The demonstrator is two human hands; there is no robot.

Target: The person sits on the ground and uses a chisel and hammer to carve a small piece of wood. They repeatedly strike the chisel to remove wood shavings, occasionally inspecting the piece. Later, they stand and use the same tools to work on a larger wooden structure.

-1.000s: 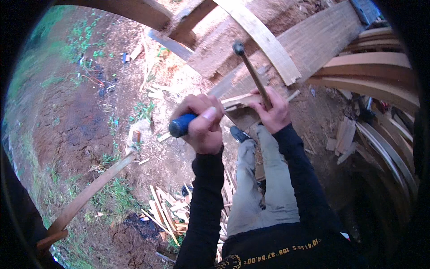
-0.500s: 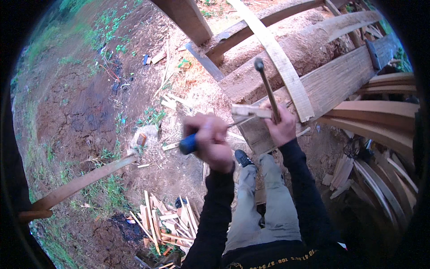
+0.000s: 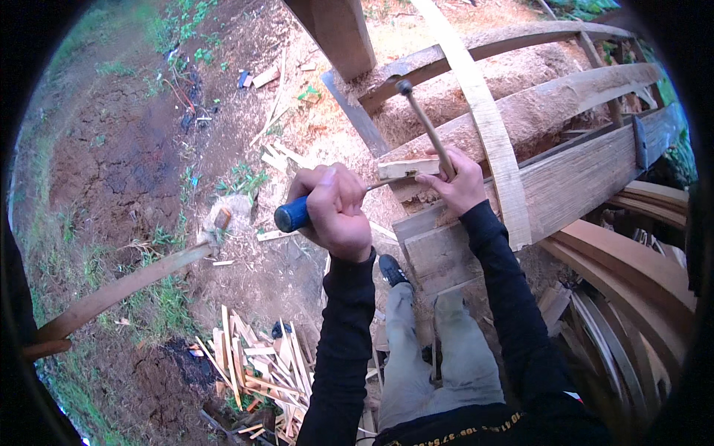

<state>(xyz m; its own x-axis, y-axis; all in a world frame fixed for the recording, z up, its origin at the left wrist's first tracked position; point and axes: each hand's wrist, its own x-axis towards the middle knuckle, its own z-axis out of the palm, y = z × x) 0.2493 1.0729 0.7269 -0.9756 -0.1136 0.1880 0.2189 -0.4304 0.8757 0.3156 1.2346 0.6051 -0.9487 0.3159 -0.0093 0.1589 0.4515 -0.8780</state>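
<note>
My left hand is closed around the blue handle of a screwdriver, its thin metal shaft pointing right. The shaft's tip meets a short pale wood block; whether it has entered the wood I cannot tell. My right hand pinches the block's right end with thumb and fingers. That same hand also keeps hold of a hammer, its handle slanting up and left to a small round head. Both hands are above the near end of a thick sawdust-covered beam.
A pale plank lies across long curved timbers. Curved boards are stacked at the right. Wood offcuts are piled lower left, and a wooden bar slants in from the left. A post stands at the top.
My left hand and the screwdriver have shifted slightly up and left in the picture. The block and hammer remain in my right hand; the scene has shifted a little as my head moved.
</note>
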